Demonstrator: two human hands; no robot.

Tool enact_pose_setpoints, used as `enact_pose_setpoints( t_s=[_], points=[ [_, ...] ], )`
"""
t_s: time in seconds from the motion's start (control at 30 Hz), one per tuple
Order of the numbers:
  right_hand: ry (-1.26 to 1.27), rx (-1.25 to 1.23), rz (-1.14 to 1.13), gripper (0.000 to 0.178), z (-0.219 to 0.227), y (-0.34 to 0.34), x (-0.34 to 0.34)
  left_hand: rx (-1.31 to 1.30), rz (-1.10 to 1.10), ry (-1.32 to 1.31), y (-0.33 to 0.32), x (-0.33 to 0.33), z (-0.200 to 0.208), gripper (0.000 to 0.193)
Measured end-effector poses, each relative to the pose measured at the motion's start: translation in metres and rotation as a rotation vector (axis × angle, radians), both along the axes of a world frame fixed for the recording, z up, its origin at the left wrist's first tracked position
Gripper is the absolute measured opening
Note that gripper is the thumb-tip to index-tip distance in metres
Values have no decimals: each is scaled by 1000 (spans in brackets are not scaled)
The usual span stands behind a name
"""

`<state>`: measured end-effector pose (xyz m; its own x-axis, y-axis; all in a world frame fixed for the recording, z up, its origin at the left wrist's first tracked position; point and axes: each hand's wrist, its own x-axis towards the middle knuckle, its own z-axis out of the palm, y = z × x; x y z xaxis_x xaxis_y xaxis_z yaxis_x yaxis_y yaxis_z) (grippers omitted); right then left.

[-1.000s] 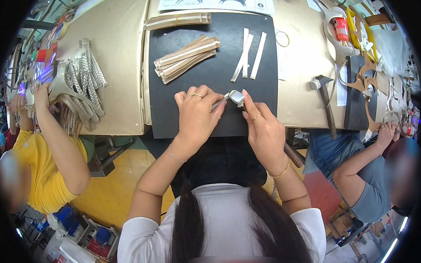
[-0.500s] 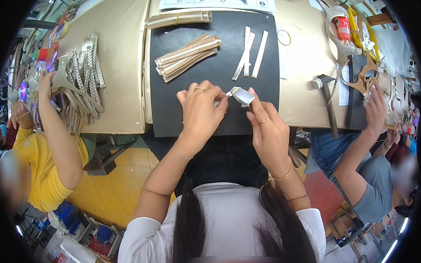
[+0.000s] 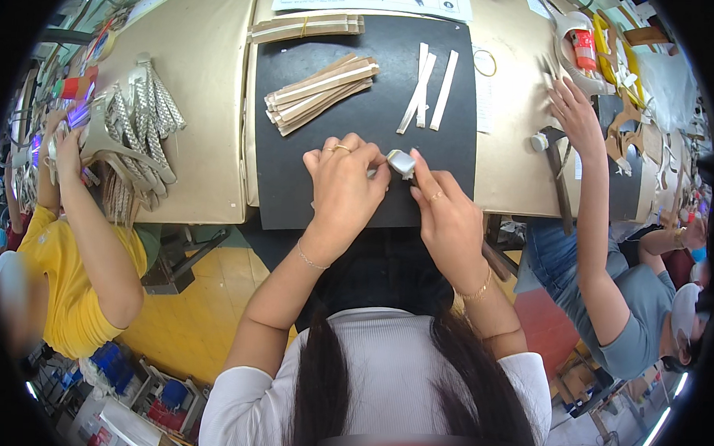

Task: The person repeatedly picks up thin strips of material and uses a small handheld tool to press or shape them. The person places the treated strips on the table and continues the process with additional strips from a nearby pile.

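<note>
One small white folded piece (image 3: 401, 162) is pinched between the fingers of the left hand (image 3: 344, 183) and right hand (image 3: 444, 214) at the black mat's (image 3: 295, 181) near edge; beyond it, white strips (image 3: 428, 100) and a tan strip bundle (image 3: 322, 92) lie apparently unworked.

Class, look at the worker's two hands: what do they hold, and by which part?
Both hands, left hand and right hand, pinch a small pale strip piece between fingertips at its ends, above the black mat.

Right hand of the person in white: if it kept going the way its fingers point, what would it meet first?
Probably the small pale piece pinched at the right hand's fingertips; beyond it, the loose white strips on the black mat.
</note>
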<state>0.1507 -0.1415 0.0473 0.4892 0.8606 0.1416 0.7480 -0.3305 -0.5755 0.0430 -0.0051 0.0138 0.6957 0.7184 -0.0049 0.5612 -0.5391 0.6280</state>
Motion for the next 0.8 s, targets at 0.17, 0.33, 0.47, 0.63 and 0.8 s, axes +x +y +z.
enact_pose_setpoints(
  t_s=[0.17, 0.33, 0.47, 0.63, 0.8],
  points=[
    [-23, 100, -32, 57, -3, 3, 4, 31, 23, -71, -5, -1, -3, 6],
    [-57, -79, 4, 54, -4, 5, 0, 121, 16, -80, -12, -2, -5, 10],
    [-58, -78, -1, 50, -4, 5, 1, 134, -2, -109, -11, -11, -4, 13],
    [-34, -85, -8, 49, -5, 5, 3, 79, 25, -143, -5, -14, -10, 11],
    [-32, -85, -1, 49, -4, 6, 5, 139, 1, -153, -5, -12, -12, 8]
  ],
)
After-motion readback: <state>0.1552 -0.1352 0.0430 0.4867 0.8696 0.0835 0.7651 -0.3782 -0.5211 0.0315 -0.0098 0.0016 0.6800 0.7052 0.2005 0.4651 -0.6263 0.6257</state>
